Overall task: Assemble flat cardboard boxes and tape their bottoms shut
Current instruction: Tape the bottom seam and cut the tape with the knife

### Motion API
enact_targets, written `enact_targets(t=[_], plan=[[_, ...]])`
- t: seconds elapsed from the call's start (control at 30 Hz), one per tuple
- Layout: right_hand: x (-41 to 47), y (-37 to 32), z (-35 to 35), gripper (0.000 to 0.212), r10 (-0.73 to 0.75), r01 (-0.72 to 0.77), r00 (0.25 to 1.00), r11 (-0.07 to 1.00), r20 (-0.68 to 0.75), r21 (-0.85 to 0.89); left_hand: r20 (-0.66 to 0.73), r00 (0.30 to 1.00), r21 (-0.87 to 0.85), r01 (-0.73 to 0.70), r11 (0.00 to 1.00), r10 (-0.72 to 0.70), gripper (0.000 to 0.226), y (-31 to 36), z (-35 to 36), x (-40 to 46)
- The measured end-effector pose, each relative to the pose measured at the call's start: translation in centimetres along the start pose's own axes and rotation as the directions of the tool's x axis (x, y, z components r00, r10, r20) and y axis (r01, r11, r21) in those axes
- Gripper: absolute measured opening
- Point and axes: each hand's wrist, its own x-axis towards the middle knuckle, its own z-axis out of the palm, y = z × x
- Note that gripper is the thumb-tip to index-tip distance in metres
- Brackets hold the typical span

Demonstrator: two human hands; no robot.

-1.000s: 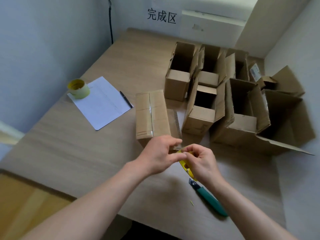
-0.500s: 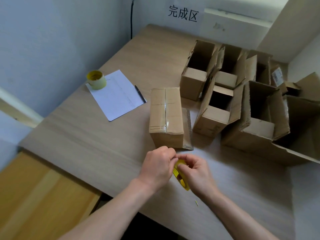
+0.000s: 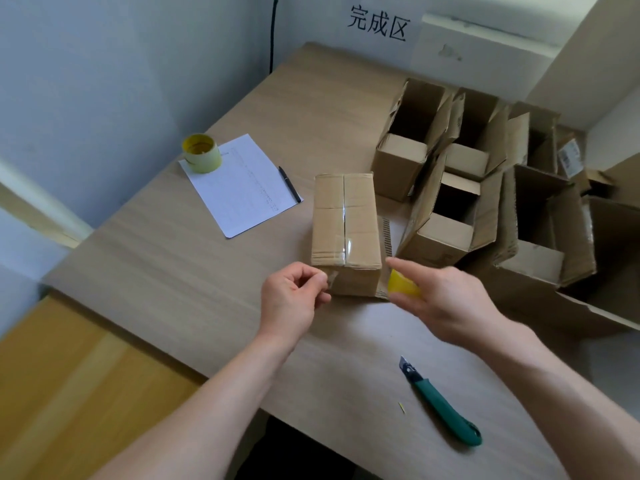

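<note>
Head view shows the upturned box [image 3: 344, 230] lying on the bench [image 3: 166, 271], its bottom seam taped; it looks light and stiff but easy to dent, so I would hold it by the two side walls near the corners. The left hand [image 3: 294, 303] pinches the loose tape end at the near edge of the box, and the right hand [image 3: 446, 303] holds the yellow tape roll [image 3: 403, 289]. Half a second ago both hands met on the roll in front of the box; now they are apart.
</note>
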Motion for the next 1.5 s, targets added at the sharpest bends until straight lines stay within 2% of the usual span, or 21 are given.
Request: enact_targets(t=[0.1,0.23,0.57,1.07,1.23,1.3,1.37,1.43,1.47,1.5], plan=[[2.3,0.0,0.2,0.051,-0.003,0.002,0.999,0.999,-0.034,-0.054,-0.088,0.995,-0.009,0.047,0.999,-0.048,0.015,-0.4,0.6,1.3],[3.9,-0.3,1.2,0.045,-0.006,-0.006,0.997,0.988,-0.077,-0.155,-0.125,0.991,0.029,0.057,0.998,-0.053,0.017,-0.8,0.7,2.7],[6.1,-1.4,1.5,0.042,0.034,-0.043,0.999,0.974,-0.043,-0.223,-0.197,0.978,0.087,0.083,0.993,-0.065,0.023,-1.4,0.7,4.4],[7.7,-1.7,1.7,0.056,0.102,-0.092,0.994,0.967,0.032,-0.239,-0.259,0.964,0.181,0.104,0.978,-0.055,0.021,-1.3,0.1,5.8],[7.8,-1.9,2.0,0.064,0.055,-0.058,0.998,0.974,-0.020,-0.218,-0.274,0.958,0.132,0.123,0.984,-0.083,0.020,-1.4,0.0,6.3],[7.9,-1.8,2.3,0.067,0.049,-0.050,0.999,0.976,-0.008,-0.213,-0.283,0.948,0.062,0.171,0.983,-0.147,0.017,-1.3,0.3,6.6],[7.9,-1.3,2.5,0.068,0.065,-0.063,0.998,0.974,0.003,-0.220,-0.233,0.925,-0.059,0.296,0.953,-0.301,0.009,-1.0,0.5,7.1],[7.6,-0.7,2.7,0.070,0.087,-0.080,0.996,0.972,0.023,-0.219,-0.075,0.887,-0.093,0.448,0.889,-0.455,0.010,-0.3,0.5,7.8],[7.4,-0.3,2.9,0.072,0.095,-0.086,0.995,0.976,0.034,-0.198,-0.022,0.887,-0.007,0.461,0.888,-0.461,0.013,0.1,0.4,8.3],[7.3,0.0,3.0,0.073,0.094,-0.086,0.995,0.981,0.040,-0.174,-0.005,0.915,0.172,0.398,0.901,-0.403,0.019,0.3,0.3,8.8]])
